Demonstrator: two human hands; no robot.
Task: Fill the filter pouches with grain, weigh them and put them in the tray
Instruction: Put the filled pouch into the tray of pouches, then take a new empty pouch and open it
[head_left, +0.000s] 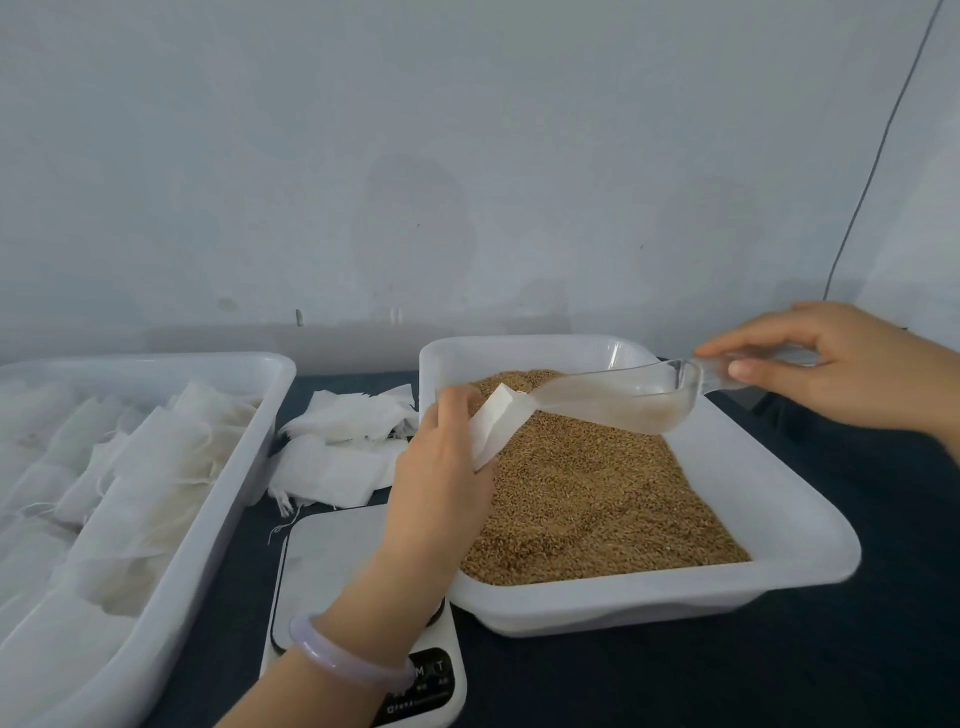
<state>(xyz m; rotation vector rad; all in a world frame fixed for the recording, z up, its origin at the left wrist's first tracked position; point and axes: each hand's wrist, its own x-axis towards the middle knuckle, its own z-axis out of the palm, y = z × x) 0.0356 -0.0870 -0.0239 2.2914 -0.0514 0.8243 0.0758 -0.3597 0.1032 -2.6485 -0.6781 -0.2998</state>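
Note:
My left hand grips a white filter pouch over the near-left part of the grain tray, which is a white tray filled with brown grain. My right hand holds the handle of a clear plastic scoop. The scoop is tilted with its tip at the pouch's open mouth. A white tray on the left holds several filled pouches. A white kitchen scale sits under my left forearm.
A heap of empty white pouches lies on the dark tabletop between the two trays. A pale wall stands close behind, with a thin dark cable running down it at the right.

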